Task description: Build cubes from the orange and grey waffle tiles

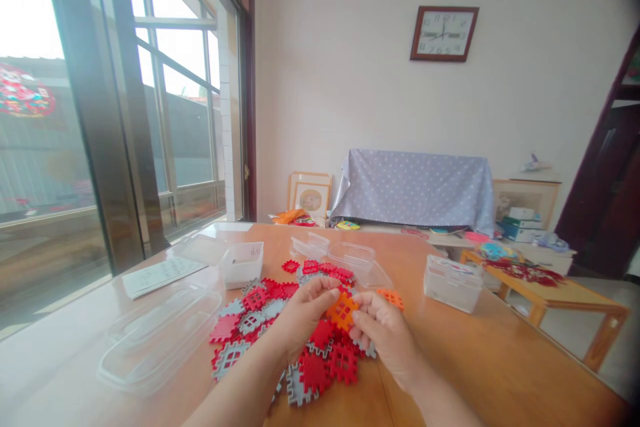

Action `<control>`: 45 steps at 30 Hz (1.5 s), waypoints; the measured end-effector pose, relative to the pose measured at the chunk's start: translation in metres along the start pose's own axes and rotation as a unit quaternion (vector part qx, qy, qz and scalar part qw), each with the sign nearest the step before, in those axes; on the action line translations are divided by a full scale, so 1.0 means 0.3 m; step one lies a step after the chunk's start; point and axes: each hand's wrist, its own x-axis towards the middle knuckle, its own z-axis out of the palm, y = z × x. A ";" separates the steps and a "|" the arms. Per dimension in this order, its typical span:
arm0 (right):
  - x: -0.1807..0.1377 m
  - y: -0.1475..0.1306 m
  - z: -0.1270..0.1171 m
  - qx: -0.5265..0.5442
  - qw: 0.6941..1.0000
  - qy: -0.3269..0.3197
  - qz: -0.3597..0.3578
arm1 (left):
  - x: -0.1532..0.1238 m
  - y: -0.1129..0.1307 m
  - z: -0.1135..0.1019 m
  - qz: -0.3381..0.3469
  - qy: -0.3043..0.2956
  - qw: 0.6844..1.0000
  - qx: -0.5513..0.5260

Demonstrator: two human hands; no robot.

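Between both hands, above the pile, is an orange interlocking building tile (pixel 343 311) with toothed edges and a window-like grid. My left hand (pixel 311 307) pinches its upper left edge between thumb and fingers. On the right edge, my right hand (pixel 383 327) grips it the same way. Below and around them spreads a heap of red tiles (pixel 343 361) and grey tiles (pixel 231 359), some with window grids, some solid. Another orange tile (pixel 393 298) lies on the table just beyond my right hand, partly hidden by it.
Clear plastic lids (pixel 150 347) lie at the left, near a printed sheet (pixel 163 277). A white tub (pixel 243 265) and clear containers (pixel 353 255) stand behind the heap. At the right sits a lidded plastic box (pixel 453 283) on the wooden table (pixel 480 360).
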 end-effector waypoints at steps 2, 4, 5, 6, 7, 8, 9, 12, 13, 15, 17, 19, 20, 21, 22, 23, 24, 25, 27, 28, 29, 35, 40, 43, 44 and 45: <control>0.002 -0.009 0.008 0.057 0.998 0.033 0.010 | 0.003 -0.011 0.001 -0.018 0.007 1.000 -0.018; 0.002 -0.018 0.015 0.108 0.992 0.058 0.016 | 0.008 -0.023 0.001 -0.032 0.002 0.999 -0.025; 0.000 -0.021 0.017 0.124 0.990 0.061 0.020 | 0.010 -0.028 0.000 -0.033 -0.002 0.999 -0.027; -0.002 -0.024 0.020 0.129 0.990 0.059 0.025 | 0.012 -0.032 -0.001 -0.028 -0.002 0.999 -0.028; -0.004 -0.025 0.020 0.123 0.991 0.052 0.029 | 0.015 -0.034 -0.001 -0.021 0.002 0.999 -0.032; -0.007 -0.024 0.020 0.107 0.993 0.040 0.032 | 0.017 -0.036 -0.003 -0.015 0.009 0.999 -0.037; -0.009 -0.022 0.016 0.082 0.996 0.025 0.035 | 0.019 -0.037 -0.004 -0.011 0.017 0.999 -0.042; -0.008 -0.010 -0.010 -0.009 1.000 0.003 0.008 | 0.026 -0.039 -0.013 -0.009 0.043 0.998 -0.043; -0.005 -0.005 -0.024 -0.037 0.999 0.014 -0.018 | 0.029 -0.041 -0.016 -0.011 0.048 0.998 -0.039; 0.003 0.002 -0.053 -0.085 0.993 0.047 -0.074 | 0.034 -0.046 -0.023 -0.018 0.052 0.998 -0.031; 0.008 0.005 -0.075 -0.127 0.985 0.065 -0.101 | 0.038 -0.051 -0.026 -0.021 0.053 0.998 -0.031; 0.007 0.002 -0.083 -0.169 0.978 0.068 -0.106 | 0.038 -0.053 -0.025 -0.020 0.054 0.998 -0.038; 0.004 0.000 -0.080 -0.192 0.972 0.069 -0.115 | 0.036 -0.052 -0.022 -0.020 0.057 0.997 -0.044; 0.001 -0.004 -0.074 -0.218 0.965 0.070 -0.131 | 0.034 -0.049 -0.019 -0.023 0.059 0.997 -0.050; -0.004 -0.007 -0.065 -0.246 0.955 0.070 -0.152 | 0.031 -0.046 -0.014 -0.028 0.062 0.996 -0.056; -0.008 -0.010 -0.055 -0.274 0.943 0.070 -0.174 | 0.027 -0.043 -0.009 -0.034 0.064 0.995 -0.062; -0.011 -0.012 -0.044 -0.299 0.932 0.070 -0.194 | 0.024 -0.039 -0.003 -0.042 0.063 0.995 -0.066; -0.013 -0.014 -0.036 -0.319 0.921 0.071 -0.210 | 0.020 -0.037 0.002 -0.050 0.061 0.994 -0.070; -0.012 -0.015 -0.029 -0.343 0.909 0.069 -0.225 | 0.015 -0.034 0.011 -0.066 0.046 0.994 -0.074; -0.009 -0.016 -0.033 -0.349 0.907 0.066 -0.227 | 0.013 -0.033 0.015 -0.073 0.036 0.994 -0.076; -0.004 -0.017 -0.044 -0.352 0.906 0.062 -0.227 | 0.012 -0.034 0.017 -0.079 0.027 0.993 -0.078; 0.037 -0.033 -0.230 -0.322 0.922 0.146 -0.156 | 0.024 -0.039 0.005 -0.064 0.046 0.997 -0.009; 0.057 -0.016 -0.360 -0.280 0.939 0.189 -0.068 | 0.033 -0.033 -0.017 -0.038 0.071 0.996 0.047; 0.064 0.010 -0.371 -0.273 0.945 0.170 -0.054 | 0.037 -0.033 -0.032 -0.027 0.085 0.994 0.058; 0.065 0.019 -0.369 -0.270 0.947 0.164 -0.053 | 0.040 -0.034 -0.038 -0.024 0.086 0.994 0.060; 0.067 0.028 -0.367 -0.267 0.949 0.159 -0.052 | 0.043 -0.036 -0.043 -0.022 0.085 0.994 0.062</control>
